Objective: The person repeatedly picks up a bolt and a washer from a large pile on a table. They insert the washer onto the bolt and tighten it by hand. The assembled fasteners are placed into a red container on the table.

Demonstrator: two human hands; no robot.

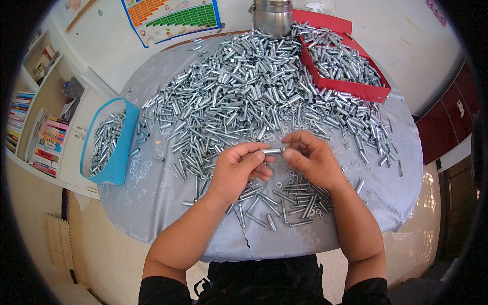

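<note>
My left hand (238, 170) is closed round a silver sleeve anchor bolt (272, 151), held level above the table between thumb and fingers. The free end of the bolt points right, into the curled fingers of my right hand (316, 161). My right thumb and fingertips close in at that end; whether a small nut or washer sits between them is hard to make out. Under and in front of both hands lies a small group of loose bolts (305, 197) and nuts. Just beyond my hands spreads a large heap of silver bolts and metal sleeves (239, 86).
A blue box (118, 161) with metal parts stands at the left edge of the table. At the back right a red box (351, 90) is full of bolts. Behind the heap stands a steel canister (273, 19). A grey cloth (152, 208) covers the round table.
</note>
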